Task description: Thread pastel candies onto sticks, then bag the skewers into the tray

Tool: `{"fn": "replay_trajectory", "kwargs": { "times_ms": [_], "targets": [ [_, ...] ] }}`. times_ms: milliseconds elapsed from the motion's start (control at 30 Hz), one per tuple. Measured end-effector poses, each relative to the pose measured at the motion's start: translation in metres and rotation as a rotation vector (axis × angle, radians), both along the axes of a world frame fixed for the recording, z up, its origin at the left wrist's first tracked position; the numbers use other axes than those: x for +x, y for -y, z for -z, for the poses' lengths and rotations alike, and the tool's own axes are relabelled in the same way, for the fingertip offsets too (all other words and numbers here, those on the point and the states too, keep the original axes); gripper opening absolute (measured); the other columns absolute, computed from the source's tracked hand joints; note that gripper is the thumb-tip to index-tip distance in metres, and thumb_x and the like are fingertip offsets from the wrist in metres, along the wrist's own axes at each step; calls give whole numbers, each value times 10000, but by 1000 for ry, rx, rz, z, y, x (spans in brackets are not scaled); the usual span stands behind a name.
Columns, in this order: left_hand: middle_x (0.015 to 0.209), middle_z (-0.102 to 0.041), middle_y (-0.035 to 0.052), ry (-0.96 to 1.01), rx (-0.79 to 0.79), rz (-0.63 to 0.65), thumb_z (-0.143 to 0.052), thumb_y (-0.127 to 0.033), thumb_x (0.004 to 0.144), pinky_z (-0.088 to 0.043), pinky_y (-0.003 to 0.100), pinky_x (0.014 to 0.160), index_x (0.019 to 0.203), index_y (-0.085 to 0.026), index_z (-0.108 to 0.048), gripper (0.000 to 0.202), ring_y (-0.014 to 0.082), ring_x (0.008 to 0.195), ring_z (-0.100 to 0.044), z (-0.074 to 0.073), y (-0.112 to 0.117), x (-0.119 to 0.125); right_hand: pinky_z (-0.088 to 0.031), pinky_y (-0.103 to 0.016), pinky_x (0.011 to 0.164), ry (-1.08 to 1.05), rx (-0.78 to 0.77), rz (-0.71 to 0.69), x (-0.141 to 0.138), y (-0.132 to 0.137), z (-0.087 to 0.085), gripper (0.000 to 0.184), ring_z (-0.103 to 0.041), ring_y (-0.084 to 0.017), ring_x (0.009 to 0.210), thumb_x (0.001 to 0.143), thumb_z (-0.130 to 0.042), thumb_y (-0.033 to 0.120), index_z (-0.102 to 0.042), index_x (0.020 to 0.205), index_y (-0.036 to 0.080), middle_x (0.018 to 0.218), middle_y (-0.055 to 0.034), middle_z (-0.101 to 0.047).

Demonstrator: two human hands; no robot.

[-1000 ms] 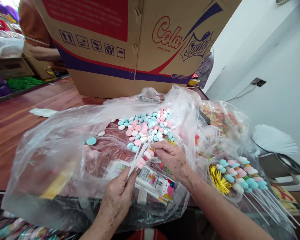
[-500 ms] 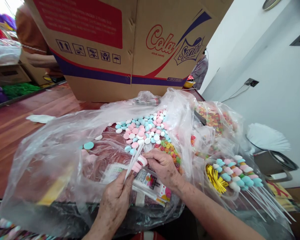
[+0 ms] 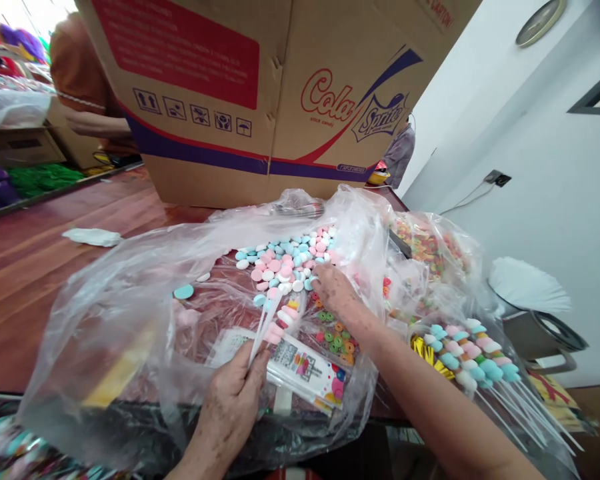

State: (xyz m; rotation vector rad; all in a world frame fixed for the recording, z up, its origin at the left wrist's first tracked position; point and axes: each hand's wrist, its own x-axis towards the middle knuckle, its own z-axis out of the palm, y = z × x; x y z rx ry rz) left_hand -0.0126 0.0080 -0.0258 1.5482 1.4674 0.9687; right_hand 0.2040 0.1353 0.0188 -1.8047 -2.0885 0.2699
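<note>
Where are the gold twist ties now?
In the head view, the gold twist ties lie on the right, against the left end of the finished candy skewers.

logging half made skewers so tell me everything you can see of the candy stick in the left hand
The candy stick is a thin white rod, bunched with one or two more like it. The left hand pinches its lower end, and it tilts up and away. A short stack of pink and white discs sits at its middle, apparently threaded on. It lies above the clear plastic bag, tip close to the loose candy pile. The right hand is apart from it.
</note>
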Motion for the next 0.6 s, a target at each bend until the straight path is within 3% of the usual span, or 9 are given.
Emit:
{"fn": "replay_trajectory", "kwargs": {
  "times_ms": [233,433,600],
  "targets": [
    [615,-580,-31,9,48,5,-478,-396,918,-406,197,520,877,-157,-672,311,125,559,-517,-1,1,1,-432,-296,756,152,26,89,16,-3,9,123,-583,-221,885,905,-478,200,-584,968,194,985,-84,-652],
    [601,-580,-34,4,42,-5,-488,-393,917,-423,194,526,827,-166,-658,298,125,554,-529,-4,1,3,-440,-293,778,247,11,15,13,10,20,142,-601,-225,914,919,-468,151,-593,969,195,991,-93,-669],
    [575,-590,-37,14,41,-21,-497,-399,900,-435,189,502,875,-164,-686,303,128,524,-535,-7,0,4,-452,-296,817,297,-6,-21,11,16,18,205,-610,-228,949,910,-447,92,-602,1013,178,1033,-110,-682]
  ]
}}
